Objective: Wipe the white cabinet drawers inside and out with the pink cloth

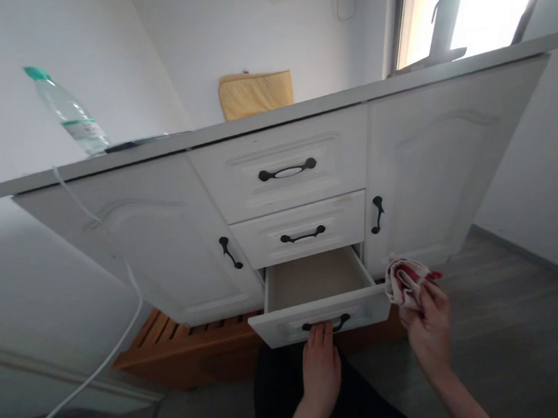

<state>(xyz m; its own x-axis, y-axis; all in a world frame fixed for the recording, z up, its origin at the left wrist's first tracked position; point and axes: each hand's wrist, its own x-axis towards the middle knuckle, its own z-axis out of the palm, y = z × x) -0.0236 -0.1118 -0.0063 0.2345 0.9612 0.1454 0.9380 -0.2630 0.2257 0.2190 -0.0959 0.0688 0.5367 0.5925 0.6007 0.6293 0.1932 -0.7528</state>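
The bottom drawer (287,320) of a white cabinet is pulled out, and its inside looks bare. My left hand (321,362) has its fingers hooked over the dark handle (344,320) on that drawer's front. To the right of the drawer, my right hand (428,323) grips a bunched white and red cloth (405,281) between thumb and fingers. The cloth is close to the drawer's right front corner. Above, the middle drawer (262,247) and top drawer (240,199) are closed.
A bottle with a green cap (74,112) stands on the countertop (155,144), beside a flat dark object. A yellow cloth (256,94) is by the wall. A white cable (133,279) hangs at the left. A slatted wooden piece (198,358) lies low behind the drawer.
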